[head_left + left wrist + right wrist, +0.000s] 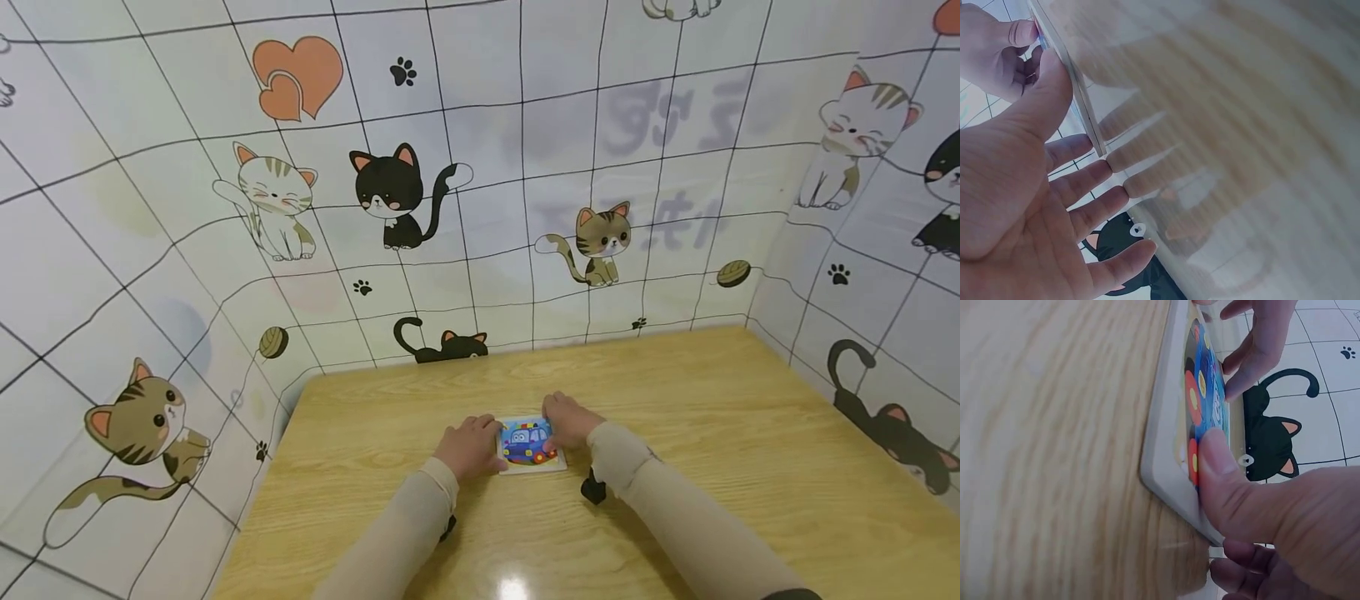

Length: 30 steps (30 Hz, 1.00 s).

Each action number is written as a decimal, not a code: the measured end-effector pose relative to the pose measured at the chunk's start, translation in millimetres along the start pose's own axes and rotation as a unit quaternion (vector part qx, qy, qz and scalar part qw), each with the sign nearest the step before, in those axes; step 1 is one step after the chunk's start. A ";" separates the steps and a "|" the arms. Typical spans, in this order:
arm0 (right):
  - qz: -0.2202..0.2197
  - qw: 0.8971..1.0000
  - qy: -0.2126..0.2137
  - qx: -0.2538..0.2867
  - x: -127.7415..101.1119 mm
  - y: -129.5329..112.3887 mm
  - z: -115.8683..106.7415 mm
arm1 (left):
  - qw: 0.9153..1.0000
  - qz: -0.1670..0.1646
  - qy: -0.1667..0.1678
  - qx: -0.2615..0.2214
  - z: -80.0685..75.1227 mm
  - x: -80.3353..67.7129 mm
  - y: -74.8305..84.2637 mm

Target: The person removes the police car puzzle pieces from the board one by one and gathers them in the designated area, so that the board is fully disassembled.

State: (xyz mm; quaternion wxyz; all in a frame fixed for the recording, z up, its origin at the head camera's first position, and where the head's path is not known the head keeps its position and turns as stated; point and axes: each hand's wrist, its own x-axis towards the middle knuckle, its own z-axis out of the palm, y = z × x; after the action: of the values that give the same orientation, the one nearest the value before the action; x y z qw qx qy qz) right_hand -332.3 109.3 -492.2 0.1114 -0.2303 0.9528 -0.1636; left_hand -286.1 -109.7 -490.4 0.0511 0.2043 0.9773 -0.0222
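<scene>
A small white-framed puzzle board (531, 445) with a blue car picture lies flat on the wooden table (712, 417). My left hand (474, 443) is at its left edge. In the left wrist view the left hand (1060, 125) has straight fingers on the table, and its thumb lies along the board's edge (1088, 122). My right hand (570, 422) is at the right edge. In the right wrist view the right hand (1229, 500) has its thumb pressed on the picture near a corner of the board (1163, 431), with its fingers curled at the rim.
Walls papered with cartoon cats (390, 196) close in the table on the left, back and right. Both forearms wear beige sleeves (675, 517). A black wrist-camera mount (592, 488) sits under the right wrist. Bare wood lies on every side of the board.
</scene>
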 end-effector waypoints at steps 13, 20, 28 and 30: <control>-0.021 0.999 0.043 -0.018 -11.6 0.1 -5.4 | 1.000 0.001 0.005 -0.001 9.3 8.0 -2.9; -0.039 0.999 -0.007 0.038 -5.5 3.4 -5.1 | 1.000 -0.007 -0.001 -0.020 7.3 7.2 -1.8; -0.016 0.998 0.010 0.053 -7.3 5.7 -3.0 | 1.000 -0.006 -0.003 -0.017 0.4 3.7 -0.8; -0.012 0.999 0.010 0.051 -7.3 4.3 -2.3 | 1.000 -0.005 -0.003 -0.016 -0.7 2.0 -0.3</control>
State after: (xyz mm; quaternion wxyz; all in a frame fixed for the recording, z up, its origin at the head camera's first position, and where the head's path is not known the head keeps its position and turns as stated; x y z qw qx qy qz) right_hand -328.3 117.0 -490.6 0.1115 -0.2339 0.9415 -0.2154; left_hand -288.1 -109.1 -489.9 0.0575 0.1987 0.9784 -0.0075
